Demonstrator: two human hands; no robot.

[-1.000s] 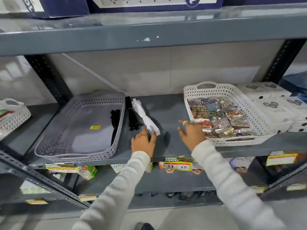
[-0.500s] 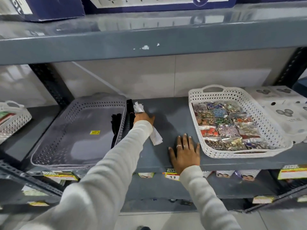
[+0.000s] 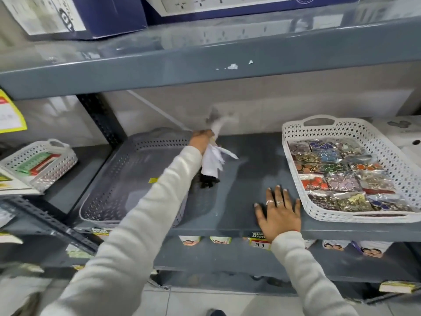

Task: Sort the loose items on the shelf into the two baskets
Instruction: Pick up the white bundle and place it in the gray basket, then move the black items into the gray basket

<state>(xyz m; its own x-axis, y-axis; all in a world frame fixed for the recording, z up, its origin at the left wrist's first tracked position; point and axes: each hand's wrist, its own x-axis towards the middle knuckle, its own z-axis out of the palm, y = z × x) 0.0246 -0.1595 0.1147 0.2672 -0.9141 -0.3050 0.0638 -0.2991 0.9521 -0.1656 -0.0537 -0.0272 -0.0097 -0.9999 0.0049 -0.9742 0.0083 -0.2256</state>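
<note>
White-and-black bundle [image 3: 213, 160] now off the shelf [image 3: 239, 201]

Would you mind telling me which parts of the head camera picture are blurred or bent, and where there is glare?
Head view: the bundle of white and black packets in the left hand is smeared at its top; the right hand and white basket are sharp; the upper shelf curves from the wide lens; the wall shows soft reflections.

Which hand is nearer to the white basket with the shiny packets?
Right. The right hand lies flat on the shelf just beside the white basket; the left hand is farther off, by the grey basket.
</note>
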